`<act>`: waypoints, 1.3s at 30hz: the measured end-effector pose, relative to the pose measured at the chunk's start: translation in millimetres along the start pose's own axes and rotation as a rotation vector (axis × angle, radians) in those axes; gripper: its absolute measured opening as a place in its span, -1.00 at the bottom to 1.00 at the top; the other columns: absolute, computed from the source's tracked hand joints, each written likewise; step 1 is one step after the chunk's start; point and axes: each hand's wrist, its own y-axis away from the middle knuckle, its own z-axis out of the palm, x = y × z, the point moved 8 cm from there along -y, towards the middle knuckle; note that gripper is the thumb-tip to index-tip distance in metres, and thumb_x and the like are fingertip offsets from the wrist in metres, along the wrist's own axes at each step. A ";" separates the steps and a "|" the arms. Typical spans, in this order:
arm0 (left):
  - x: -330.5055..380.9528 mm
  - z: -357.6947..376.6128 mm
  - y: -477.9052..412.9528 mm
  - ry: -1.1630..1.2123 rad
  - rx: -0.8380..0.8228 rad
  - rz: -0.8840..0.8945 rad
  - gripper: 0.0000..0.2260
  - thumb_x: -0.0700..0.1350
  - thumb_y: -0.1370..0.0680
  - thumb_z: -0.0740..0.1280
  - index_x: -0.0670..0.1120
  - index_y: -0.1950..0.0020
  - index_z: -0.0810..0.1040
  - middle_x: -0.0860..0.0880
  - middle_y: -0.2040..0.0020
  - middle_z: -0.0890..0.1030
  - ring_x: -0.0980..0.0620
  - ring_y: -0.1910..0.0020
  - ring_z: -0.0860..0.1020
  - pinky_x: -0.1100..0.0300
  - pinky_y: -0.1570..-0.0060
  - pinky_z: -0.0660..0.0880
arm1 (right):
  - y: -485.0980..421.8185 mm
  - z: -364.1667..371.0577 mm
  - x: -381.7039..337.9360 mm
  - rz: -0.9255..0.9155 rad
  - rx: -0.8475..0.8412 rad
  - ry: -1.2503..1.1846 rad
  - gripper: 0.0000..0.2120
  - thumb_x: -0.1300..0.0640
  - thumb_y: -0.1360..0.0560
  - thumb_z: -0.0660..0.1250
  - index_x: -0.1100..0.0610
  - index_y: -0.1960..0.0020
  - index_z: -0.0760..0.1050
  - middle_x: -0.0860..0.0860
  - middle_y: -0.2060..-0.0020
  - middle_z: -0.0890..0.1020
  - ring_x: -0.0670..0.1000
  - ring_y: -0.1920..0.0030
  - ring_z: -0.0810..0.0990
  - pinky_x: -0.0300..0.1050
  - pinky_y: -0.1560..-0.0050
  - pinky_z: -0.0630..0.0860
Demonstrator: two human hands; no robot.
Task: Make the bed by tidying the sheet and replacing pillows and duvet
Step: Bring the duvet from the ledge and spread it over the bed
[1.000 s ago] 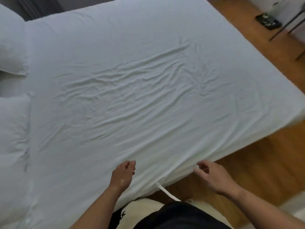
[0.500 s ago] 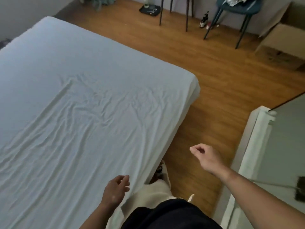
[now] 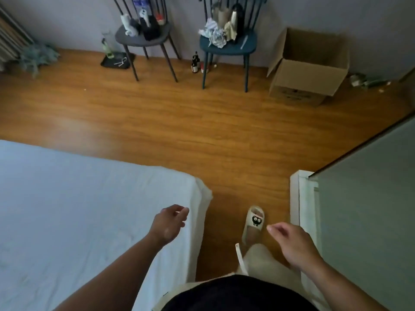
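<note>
A person stands at the corner of a bed [image 3: 200, 191], on the strip of wooden floor [image 3: 179, 122] between the mattress and a white door frame [image 3: 302, 209], partway through making it up. The white sheet [image 3: 78, 209] lies stretched over the mattress, fairly smooth in the part shown, with some loose fabric bunched where it wraps the corner. The left hand [image 3: 170, 223] hovers just above the sheet near that corner, fingers loosely curled and holding nothing. The right hand [image 3: 289, 241] hangs over the floor beside a cream slipper [image 3: 253, 223], fingers likewise relaxed and empty. Neither pillows nor duvet appear in the frame, so the sheet stage looks close to done, with the bedding yet to go back on. The next move would seem to call for tucking the bunched corner flat, or for walking off to fetch the duvet and pillows, which must lie somewhere out of shot; both hands are free for either. Against the far wall stand a grey chair [image 3: 143, 38] and a blue chair [image 3: 229, 47], each piled with odds and ends, with small bottles [image 3: 195, 62] on the floor between them and an open cardboard box [image 3: 307, 72] to one side. Dark print runs along the box's front but is too blurred to read. The bottle labels are illegible too, and the slipper bears only a black cartoon figure, no words.
</note>
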 end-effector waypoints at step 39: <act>126.6 -573.5 -566.7 0.807 0.640 -0.544 -0.75 0.10 -0.66 0.26 -0.02 -0.12 0.61 0.03 0.08 0.70 0.09 0.14 0.68 0.04 -0.01 0.65 | -730.7 136.4 -991.0 -0.685 -0.609 0.609 -0.87 -0.10 -0.57 0.36 -0.09 0.07 0.62 -0.18 0.16 0.69 -0.18 0.08 0.63 -0.20 0.08 0.53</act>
